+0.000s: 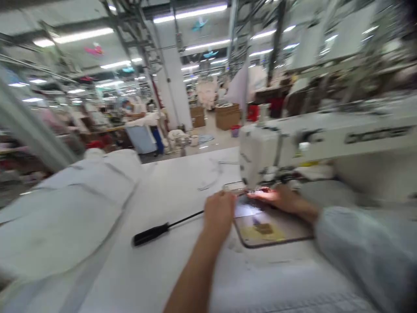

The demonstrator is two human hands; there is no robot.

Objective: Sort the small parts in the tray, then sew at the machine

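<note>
Both hands at needle plate; screwdriver near left hand.

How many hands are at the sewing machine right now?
2: the left hand at the plate's left edge, the right hand under the machine head near the needle. Blur may hide more.

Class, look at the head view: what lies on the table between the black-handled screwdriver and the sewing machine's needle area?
The person's left hand lies between the screwdriver and the sewing machine, resting at the metal plate's edge.
</note>
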